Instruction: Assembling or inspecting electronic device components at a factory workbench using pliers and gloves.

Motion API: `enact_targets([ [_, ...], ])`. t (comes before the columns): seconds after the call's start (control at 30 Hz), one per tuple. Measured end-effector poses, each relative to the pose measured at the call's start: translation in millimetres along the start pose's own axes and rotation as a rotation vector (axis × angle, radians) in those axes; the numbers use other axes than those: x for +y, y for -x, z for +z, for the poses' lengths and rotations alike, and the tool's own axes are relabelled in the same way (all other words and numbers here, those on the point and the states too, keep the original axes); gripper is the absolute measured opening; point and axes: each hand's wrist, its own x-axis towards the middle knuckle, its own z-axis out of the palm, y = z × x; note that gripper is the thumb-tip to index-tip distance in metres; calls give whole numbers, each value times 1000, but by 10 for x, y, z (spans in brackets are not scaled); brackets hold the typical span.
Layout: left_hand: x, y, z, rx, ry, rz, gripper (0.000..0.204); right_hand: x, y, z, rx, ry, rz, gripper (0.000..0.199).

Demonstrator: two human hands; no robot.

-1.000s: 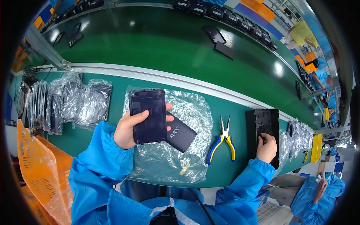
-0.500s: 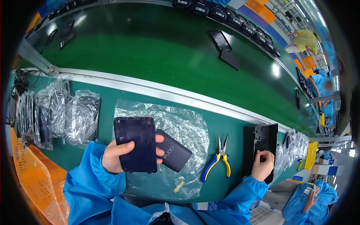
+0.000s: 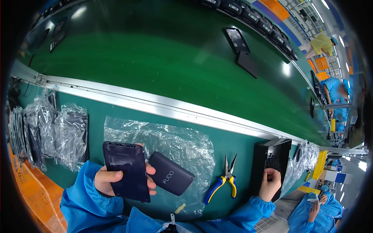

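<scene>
My left hand (image 3: 105,179) grips a dark rectangular plastic cover (image 3: 127,167), thumb on its face and fingertips around the far edge. Beside those fingertips a second dark cover (image 3: 171,173), with pale lettering, lies on a clear plastic bag (image 3: 197,146). My right hand (image 3: 271,183) reaches into an open black box (image 3: 284,150) holding small dark parts (image 3: 273,163). Its fingers are pinched together; whatever is between them, if anything, is hidden. Left of the box, long-nose pliers (image 3: 225,179) with blue and yellow handles lie with their jaws apart.
Bagged dark covers (image 3: 70,134) stand at the left, above an orange crate (image 3: 40,186). A metal rail (image 3: 163,106) separates the bench from a green conveyor (image 3: 155,58) carrying dark cases (image 3: 248,15). More bagged parts (image 3: 309,155) lie right of the box. Co-workers (image 3: 316,207) sit farther right.
The head view has shifted, so the bench things appear lower. The cover in my left hand is tilted more. My right hand stays at the black box, its fingers still pinched.
</scene>
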Motion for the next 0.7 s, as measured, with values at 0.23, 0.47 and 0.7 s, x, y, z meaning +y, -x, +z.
enact_targets([
  [0.23,-42,-35,-164,-134,155,-25,63,-9,-40,26,-16,-82,-10,8],
  [0.47,-63,-132,-280,-278,261,-30,68,3,-60,21,-57,-44,31,5],
  [0.7,4,-57,-223,-313,95,-37,77,-50,-6,53,125,-83,13,4],
])
